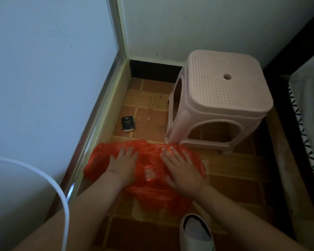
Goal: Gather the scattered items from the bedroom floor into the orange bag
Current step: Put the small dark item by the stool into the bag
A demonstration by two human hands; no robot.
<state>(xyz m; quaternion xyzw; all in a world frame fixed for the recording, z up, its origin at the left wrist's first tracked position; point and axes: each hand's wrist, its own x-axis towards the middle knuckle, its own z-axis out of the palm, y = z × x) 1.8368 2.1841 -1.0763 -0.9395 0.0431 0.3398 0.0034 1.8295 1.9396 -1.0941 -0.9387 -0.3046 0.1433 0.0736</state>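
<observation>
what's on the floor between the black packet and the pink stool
In the head view, only tiled floor with a small white scrap lies between the black packet and the pink stool.

Pink perforated stool (219, 98) on brown tiled floor (234, 171), white slipper (198, 232), bed edge (304, 124)

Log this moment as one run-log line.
left hand: flat on orange bag | right hand: flat on bag | black packet: on floor, ungathered | stool: beside bag
</observation>
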